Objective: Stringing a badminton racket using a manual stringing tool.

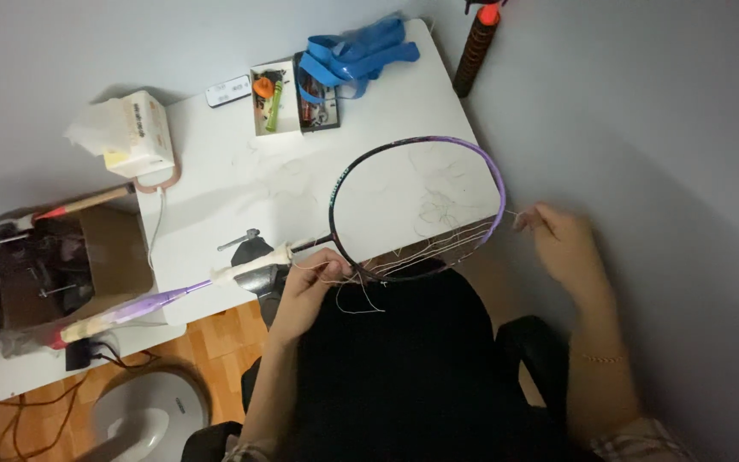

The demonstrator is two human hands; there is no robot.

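As two hands (318,278) (558,235) grip, one racket (421,205).

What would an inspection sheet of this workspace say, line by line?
Surface: white table, mostly bare, with faint loose string bits.
Job's things: purple racket, its frame lying on the table, only a few strings threaded near the lower edge.
Clutter: tissue box, remote, tool trays, blue tape, open cardboard box.
Grippers: left hand pinches string at the frame; right hand pulls a string end outside the frame.
Cables: white cable down from the table; orange cords on the floor.
Surroundings: grey walls, wooden floor, black chair, white fan base.
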